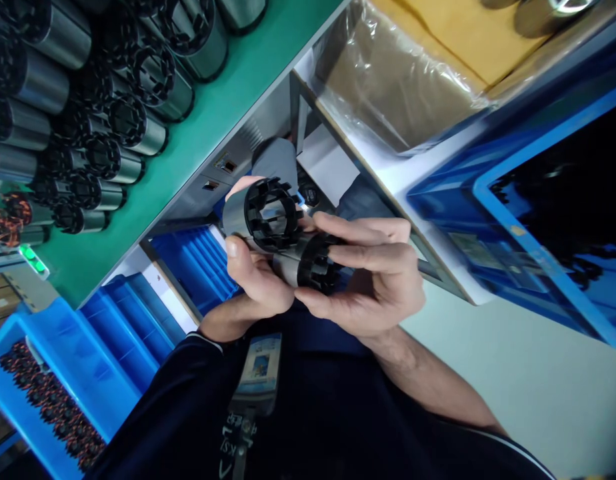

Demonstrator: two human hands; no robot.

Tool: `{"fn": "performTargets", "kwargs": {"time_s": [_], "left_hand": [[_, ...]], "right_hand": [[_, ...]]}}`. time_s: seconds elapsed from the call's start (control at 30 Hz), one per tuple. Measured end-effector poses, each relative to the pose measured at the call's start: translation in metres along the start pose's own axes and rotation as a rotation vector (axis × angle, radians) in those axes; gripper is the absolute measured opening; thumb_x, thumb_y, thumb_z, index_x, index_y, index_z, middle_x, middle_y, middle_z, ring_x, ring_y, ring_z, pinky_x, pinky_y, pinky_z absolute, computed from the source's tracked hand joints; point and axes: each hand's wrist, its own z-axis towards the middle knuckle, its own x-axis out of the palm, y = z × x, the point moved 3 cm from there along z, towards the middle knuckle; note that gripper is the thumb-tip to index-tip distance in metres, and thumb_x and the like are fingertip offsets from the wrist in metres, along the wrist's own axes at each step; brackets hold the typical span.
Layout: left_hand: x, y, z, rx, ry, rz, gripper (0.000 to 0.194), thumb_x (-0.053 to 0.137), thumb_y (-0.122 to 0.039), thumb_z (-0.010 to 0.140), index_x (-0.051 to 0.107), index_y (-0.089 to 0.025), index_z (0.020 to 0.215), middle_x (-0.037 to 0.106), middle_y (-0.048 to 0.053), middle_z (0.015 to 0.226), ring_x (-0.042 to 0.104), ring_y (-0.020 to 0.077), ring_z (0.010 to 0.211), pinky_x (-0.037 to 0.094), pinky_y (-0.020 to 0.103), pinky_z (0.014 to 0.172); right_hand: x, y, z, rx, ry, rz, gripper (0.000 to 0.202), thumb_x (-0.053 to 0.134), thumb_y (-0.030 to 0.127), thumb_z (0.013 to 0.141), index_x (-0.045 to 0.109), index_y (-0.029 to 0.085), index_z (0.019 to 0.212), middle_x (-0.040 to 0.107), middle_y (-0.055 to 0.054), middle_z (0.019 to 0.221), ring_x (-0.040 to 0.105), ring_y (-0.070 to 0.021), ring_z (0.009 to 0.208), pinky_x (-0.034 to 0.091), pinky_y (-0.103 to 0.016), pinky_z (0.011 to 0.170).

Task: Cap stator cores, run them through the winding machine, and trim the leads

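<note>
Two motor stators, metal cylinders with black toothed plastic ends, are held close together in front of my chest. My left hand [258, 277] is closed around the upper stator [235, 213], its thumb along the near side and its other fingers mostly hidden behind. The open, toothed end of that stator faces up and toward me. My right hand [378, 273] grips the lower stator [287, 268] by its black toothed end, with the thumb below and the fingers above. The two stators appear to touch; their far sides are hidden.
Several similar stators [153, 80] stand on a green bench [188, 143] at upper left, a few with copper windings. Blue bins [113, 333] lie lower left, one with small copper-wound parts [53, 400]. A plastic-covered carton [403, 87] and blue crate [528, 227] are at right.
</note>
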Motion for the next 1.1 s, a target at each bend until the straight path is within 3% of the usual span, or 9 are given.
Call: {"fn": "performTargets", "kwargs": {"time_s": [0.17, 0.33, 0.47, 0.53, 0.67, 0.77, 0.87, 0.97, 1.1], "left_hand": [[-0.003, 0.004, 0.002, -0.125, -0.107, -0.182, 0.122, 0.005, -0.117, 0.089, 0.084, -0.033, 0.129, 0.089, 0.009, 0.109, 0.086, 0.0351, 0.12, 0.072, 0.057, 0.104], [-0.001, 0.001, 0.007, -0.098, -0.129, -0.199, 0.116, 0.015, -0.12, 0.088, 0.084, -0.036, 0.13, 0.088, 0.008, 0.112, 0.085, 0.0353, 0.123, 0.072, 0.055, 0.104], [-0.004, -0.003, 0.005, -0.081, -0.123, -0.12, 0.114, 0.008, -0.115, 0.093, 0.081, -0.038, 0.134, 0.088, 0.007, 0.112, 0.086, 0.0334, 0.116, 0.073, 0.053, 0.096], [-0.005, -0.003, 0.004, -0.106, -0.118, -0.091, 0.117, 0.004, -0.115, 0.092, 0.08, -0.036, 0.134, 0.087, 0.007, 0.11, 0.085, 0.0333, 0.113, 0.073, 0.053, 0.093], [-0.01, 0.008, 0.002, -0.14, -0.131, -0.079, 0.121, 0.0, -0.114, 0.092, 0.081, -0.034, 0.132, 0.087, 0.009, 0.109, 0.085, 0.0328, 0.112, 0.072, 0.051, 0.093], [-0.011, 0.018, 0.0, -0.122, -0.053, -0.07, 0.104, 0.024, -0.113, 0.097, 0.085, -0.035, 0.128, 0.088, 0.009, 0.107, 0.084, 0.0349, 0.113, 0.072, 0.052, 0.089], [-0.009, 0.019, 0.0, -0.106, 0.011, -0.04, 0.09, 0.042, -0.108, 0.099, 0.088, -0.036, 0.127, 0.089, 0.008, 0.103, 0.085, 0.0389, 0.119, 0.073, 0.054, 0.088], [-0.008, 0.012, 0.002, -0.072, -0.042, -0.053, 0.093, 0.033, -0.106, 0.102, 0.087, -0.037, 0.134, 0.089, 0.008, 0.1, 0.086, 0.0408, 0.121, 0.074, 0.057, 0.089], [-0.008, 0.005, 0.003, -0.054, -0.107, -0.127, 0.113, 0.007, -0.11, 0.097, 0.084, -0.039, 0.139, 0.085, 0.009, 0.095, 0.084, 0.0417, 0.119, 0.072, 0.063, 0.089]], "right_hand": [[-0.004, -0.002, -0.002, 0.024, 0.051, 0.001, 0.043, 0.096, 0.052, 0.098, 0.08, 0.038, 0.135, 0.082, -0.011, 0.139, 0.08, -0.0353, 0.109, 0.069, -0.056, 0.078], [-0.007, -0.003, -0.002, 0.009, 0.074, 0.086, 0.064, 0.103, 0.039, 0.089, 0.081, 0.037, 0.149, 0.084, -0.009, 0.137, 0.083, -0.0342, 0.114, 0.073, -0.049, 0.075], [-0.008, -0.001, 0.001, 0.012, 0.099, 0.084, 0.071, 0.102, 0.046, 0.095, 0.077, 0.038, 0.16, 0.084, -0.009, 0.127, 0.077, -0.0258, 0.094, 0.066, -0.037, 0.058], [-0.009, 0.001, 0.003, 0.039, 0.13, 0.083, 0.067, 0.103, 0.048, 0.094, 0.081, 0.037, 0.156, 0.082, -0.01, 0.119, 0.075, -0.0265, 0.097, 0.067, -0.037, 0.059], [-0.013, 0.004, 0.006, 0.087, 0.229, 0.094, 0.075, 0.104, 0.037, 0.09, 0.079, 0.032, 0.16, 0.078, -0.014, 0.141, 0.079, -0.0308, 0.113, 0.072, -0.038, 0.066], [-0.015, 0.001, 0.003, 0.107, 0.265, 0.12, 0.078, 0.1, 0.034, 0.09, 0.076, 0.032, 0.164, 0.078, -0.013, 0.149, 0.081, -0.0258, 0.095, 0.074, -0.04, 0.066], [-0.014, -0.003, -0.001, 0.078, 0.188, 0.122, 0.077, 0.103, 0.036, 0.088, 0.078, 0.036, 0.161, 0.084, -0.01, 0.139, 0.083, -0.0302, 0.1, 0.073, -0.041, 0.062], [-0.013, -0.004, -0.005, 0.08, 0.116, 0.119, 0.073, 0.104, 0.036, 0.088, 0.081, 0.041, 0.157, 0.084, -0.01, 0.136, 0.081, -0.0289, 0.094, 0.071, -0.042, 0.056], [-0.013, 0.0, -0.005, 0.125, 0.118, 0.111, 0.075, 0.103, 0.034, 0.09, 0.078, 0.048, 0.16, 0.083, -0.009, 0.13, 0.076, -0.0271, 0.084, 0.067, -0.046, 0.053]]}}
